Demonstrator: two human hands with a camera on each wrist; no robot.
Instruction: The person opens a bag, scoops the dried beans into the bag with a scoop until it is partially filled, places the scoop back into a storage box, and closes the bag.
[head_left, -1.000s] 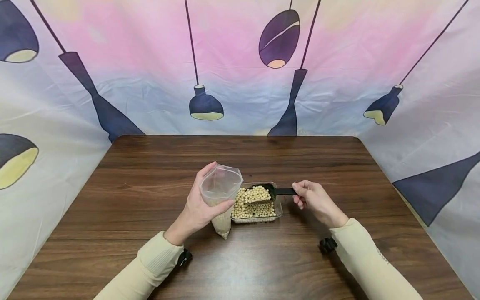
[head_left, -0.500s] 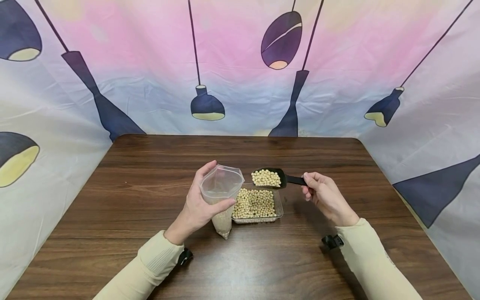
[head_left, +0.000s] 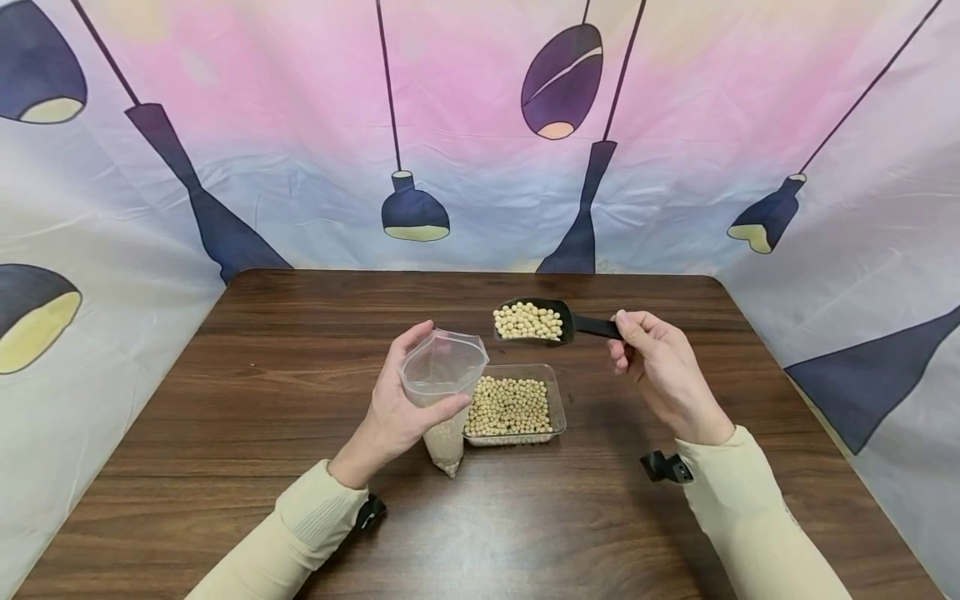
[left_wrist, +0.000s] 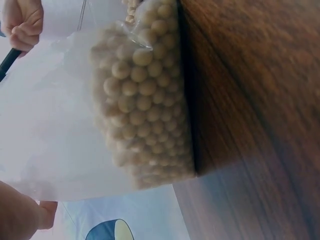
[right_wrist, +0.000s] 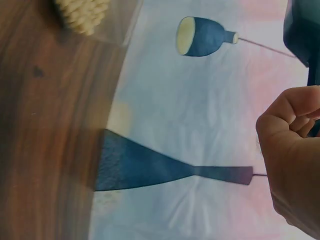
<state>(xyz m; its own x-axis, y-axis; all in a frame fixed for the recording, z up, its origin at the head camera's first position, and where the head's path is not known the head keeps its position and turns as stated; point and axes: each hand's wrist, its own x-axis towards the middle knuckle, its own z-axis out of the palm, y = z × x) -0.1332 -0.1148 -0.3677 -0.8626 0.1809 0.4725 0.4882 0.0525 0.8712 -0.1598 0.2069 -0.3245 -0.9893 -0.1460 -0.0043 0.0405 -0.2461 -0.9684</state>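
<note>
My left hand holds a clear plastic bag upright by its upper part, thumb in front and fingers behind, its mouth spread wide. Pale round beans fill the lower part of the bag, which stands on the table. My right hand pinches the handle of a black scoop between thumb and curled fingers. Heaped with the same beans, the scoop is held level above and behind a clear rectangular container. More beans lie inside that container, just right of the bag.
The dark wooden table carries the bag and the container. Behind it hangs a cloth backdrop printed with lamps. Black wrist devices sit at both sleeves.
The right hand has lifted the scoop full of beans up out of the container, higher and away from me. The left hand and bag have stayed in place.
</note>
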